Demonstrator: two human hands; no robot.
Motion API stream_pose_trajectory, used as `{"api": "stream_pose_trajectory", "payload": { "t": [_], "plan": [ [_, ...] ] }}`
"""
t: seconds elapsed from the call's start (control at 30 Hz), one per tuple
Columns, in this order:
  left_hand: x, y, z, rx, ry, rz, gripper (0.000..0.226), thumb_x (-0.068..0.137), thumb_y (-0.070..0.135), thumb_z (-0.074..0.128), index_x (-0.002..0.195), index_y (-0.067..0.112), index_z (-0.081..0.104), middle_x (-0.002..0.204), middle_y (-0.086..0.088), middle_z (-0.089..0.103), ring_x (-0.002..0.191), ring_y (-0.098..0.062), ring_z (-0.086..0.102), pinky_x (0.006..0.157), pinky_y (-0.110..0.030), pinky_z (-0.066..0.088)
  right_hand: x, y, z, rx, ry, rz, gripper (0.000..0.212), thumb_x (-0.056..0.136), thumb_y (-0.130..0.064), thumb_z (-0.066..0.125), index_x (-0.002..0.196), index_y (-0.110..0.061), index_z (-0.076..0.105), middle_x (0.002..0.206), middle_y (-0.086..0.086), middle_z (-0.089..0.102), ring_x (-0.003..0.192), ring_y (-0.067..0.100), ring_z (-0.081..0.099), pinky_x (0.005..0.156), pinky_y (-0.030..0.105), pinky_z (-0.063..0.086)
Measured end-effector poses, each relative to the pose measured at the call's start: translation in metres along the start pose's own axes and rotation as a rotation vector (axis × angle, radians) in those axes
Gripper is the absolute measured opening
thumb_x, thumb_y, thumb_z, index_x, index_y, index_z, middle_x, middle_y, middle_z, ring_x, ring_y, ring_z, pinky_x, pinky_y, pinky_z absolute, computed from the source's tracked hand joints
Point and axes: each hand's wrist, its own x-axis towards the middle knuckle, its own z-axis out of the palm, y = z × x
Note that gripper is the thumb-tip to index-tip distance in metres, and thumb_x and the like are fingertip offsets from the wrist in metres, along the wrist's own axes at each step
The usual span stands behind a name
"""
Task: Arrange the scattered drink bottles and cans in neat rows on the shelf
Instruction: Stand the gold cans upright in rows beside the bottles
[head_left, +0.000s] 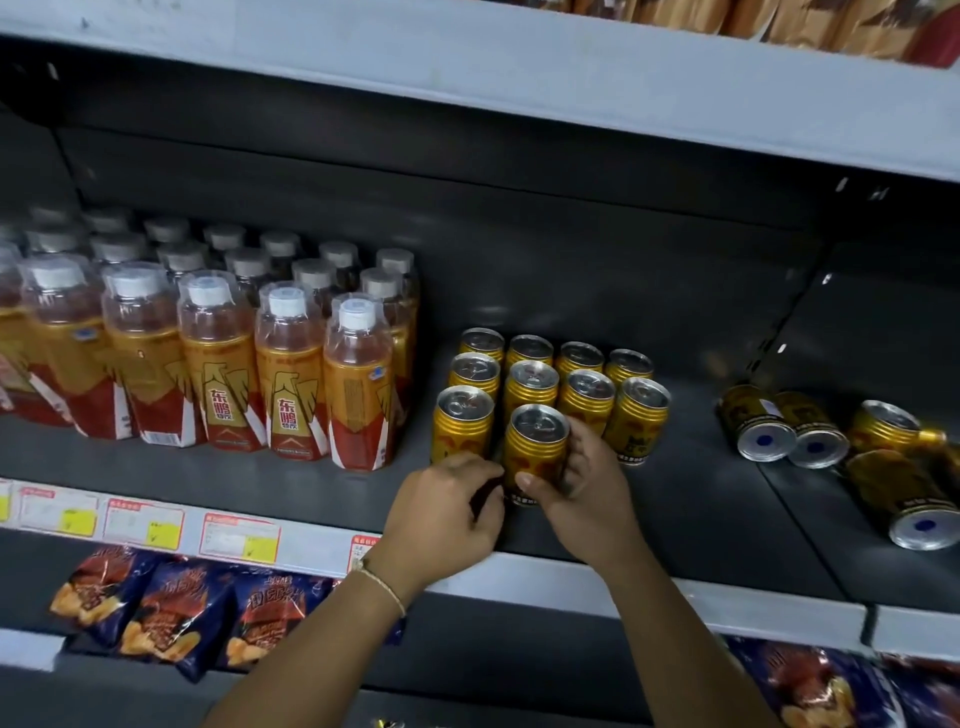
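A gold can (537, 441) stands upright at the front of a block of upright gold cans (556, 376) in the middle of the dark shelf (291, 488). My right hand (582, 493) wraps around this front can from the right. Fingers of my left hand (447, 512) touch its lower left side. Orange drink bottles (218, 338) with white caps stand in rows on the left. To the right, several gold cans (789, 428) lie on their sides, bottoms toward me, and one (883, 423) stands tilted among them.
A grey shelf (571, 78) hangs close overhead. Price tags (145, 522) line the front edge of the dark shelf. Snack bags (171, 608) fill the shelf below, at left and at lower right. Bare shelf lies between the can block and the fallen cans.
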Motion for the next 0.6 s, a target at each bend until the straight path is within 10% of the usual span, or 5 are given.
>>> {"api": "stream_pose_trajectory", "payload": {
  "t": [0.6],
  "plan": [
    [0.0003,0.0005,0.0003,0.049,-0.091,-0.009,0.053,0.083,0.028,0.053,0.135,0.019,0.053,0.124,0.001,0.064,0.105,-0.017,0.063,0.088,-0.025,0.050,0.0047,0.0051,0.0047,-0.082,0.046,-0.002,0.079,0.079,-0.023,0.083,0.144,-0.038,0.041,0.143,-0.011,0.053,0.129,0.008,0.053,0.107,0.041,0.048]
  ]
}}
